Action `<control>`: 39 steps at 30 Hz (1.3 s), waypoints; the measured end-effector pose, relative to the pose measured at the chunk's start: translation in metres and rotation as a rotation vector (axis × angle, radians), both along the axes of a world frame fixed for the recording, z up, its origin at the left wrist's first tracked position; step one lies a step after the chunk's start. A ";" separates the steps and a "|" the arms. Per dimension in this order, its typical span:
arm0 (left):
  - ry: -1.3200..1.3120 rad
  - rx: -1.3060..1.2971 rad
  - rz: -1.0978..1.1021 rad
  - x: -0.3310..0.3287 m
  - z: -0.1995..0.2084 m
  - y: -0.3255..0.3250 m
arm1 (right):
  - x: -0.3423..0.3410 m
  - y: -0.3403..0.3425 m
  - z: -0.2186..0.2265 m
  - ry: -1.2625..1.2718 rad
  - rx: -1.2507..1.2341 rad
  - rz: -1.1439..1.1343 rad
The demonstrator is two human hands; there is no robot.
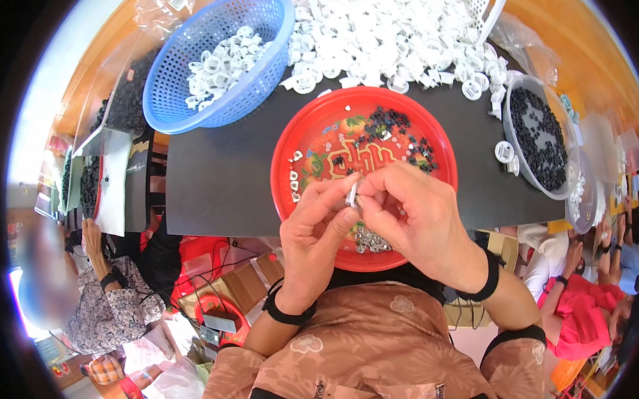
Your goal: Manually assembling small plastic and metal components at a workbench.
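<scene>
Over the near half of a red round tray (433, 122), my two hands meet. A small white plastic part (352, 193) is pinched between the thumb and fingers of my left hand (317, 224). The fingertips of my right hand (415, 214) are closed against the same part; whether they hold a smaller piece is hidden. Small black pieces (391, 123) lie at the tray's far right. A few white pieces (295, 176) rest along its left side. Under my hands, clear shiny pieces (370, 241) are heaped at the near edge.
A blue perforated basket (161, 110) of white parts stands far left. Behind the tray spreads a big pile of white parts (398, 35). On the right is a clear tub (574, 148) of black pieces, with loose white parts (504, 151) beside it. Other people sit on both sides.
</scene>
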State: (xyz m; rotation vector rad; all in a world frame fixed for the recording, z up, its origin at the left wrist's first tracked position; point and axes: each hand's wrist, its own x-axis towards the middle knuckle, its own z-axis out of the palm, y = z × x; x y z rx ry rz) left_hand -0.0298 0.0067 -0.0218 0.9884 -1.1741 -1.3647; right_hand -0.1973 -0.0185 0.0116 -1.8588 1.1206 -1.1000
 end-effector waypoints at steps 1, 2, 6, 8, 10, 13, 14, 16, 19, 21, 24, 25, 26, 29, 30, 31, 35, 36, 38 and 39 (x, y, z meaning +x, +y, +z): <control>-0.013 -0.016 -0.011 0.000 0.001 0.000 | 0.001 0.002 0.001 -0.023 0.043 -0.007; -0.027 -0.031 -0.022 0.000 0.002 0.000 | 0.001 0.004 0.003 -0.045 0.086 -0.014; -0.040 0.091 -0.067 0.000 0.006 0.008 | -0.010 0.004 0.005 0.001 0.131 0.095; 0.001 0.103 -0.092 -0.001 0.011 0.006 | -0.013 0.003 0.007 -0.031 0.174 0.099; 0.123 0.322 -0.124 0.002 0.018 0.001 | -0.018 0.005 0.008 -0.053 0.221 0.085; 0.150 0.307 -0.138 0.008 0.027 -0.011 | -0.032 0.006 0.006 -0.044 0.220 -0.041; 0.154 0.291 -0.127 0.011 0.032 -0.017 | -0.042 0.004 0.004 0.039 0.184 -0.093; 0.083 0.203 -0.158 0.029 0.049 -0.041 | -0.067 0.003 -0.004 0.157 0.129 -0.235; 0.754 0.248 -0.131 0.057 0.075 -0.088 | -0.107 -0.001 -0.010 0.395 -0.029 -0.460; 0.866 0.328 -0.120 0.061 0.089 -0.103 | -0.130 -0.003 -0.007 0.576 -0.055 -0.547; 0.674 0.284 -0.252 0.051 0.067 -0.092 | -0.149 -0.007 -0.004 0.907 -0.287 -0.461; 0.552 0.298 -0.192 0.039 0.062 -0.081 | -0.149 -0.007 -0.006 0.949 -0.281 -0.439; 0.549 0.301 -0.184 0.033 0.056 -0.071 | -0.149 -0.009 -0.011 0.945 -0.279 -0.431; 0.278 0.284 -0.181 0.020 0.045 -0.042 | -0.150 -0.017 -0.015 1.123 -0.412 -0.372; 0.226 0.262 -0.177 0.019 0.042 -0.036 | -0.151 -0.019 -0.016 1.147 -0.367 -0.347; 0.228 0.294 -0.136 0.016 0.040 -0.029 | -0.152 -0.020 -0.016 1.170 -0.325 -0.320; 0.157 0.245 -0.091 0.012 0.035 -0.008 | -0.144 -0.024 -0.016 1.141 -0.375 -0.287; 0.152 0.228 -0.118 0.010 0.032 -0.007 | -0.140 -0.022 -0.015 1.111 -0.375 -0.288; 0.172 0.239 -0.188 0.007 0.029 -0.001 | -0.126 -0.011 -0.004 0.968 -0.244 -0.265; 0.231 0.215 -0.241 0.002 0.024 0.000 | -0.114 -0.003 0.007 0.878 -0.218 -0.287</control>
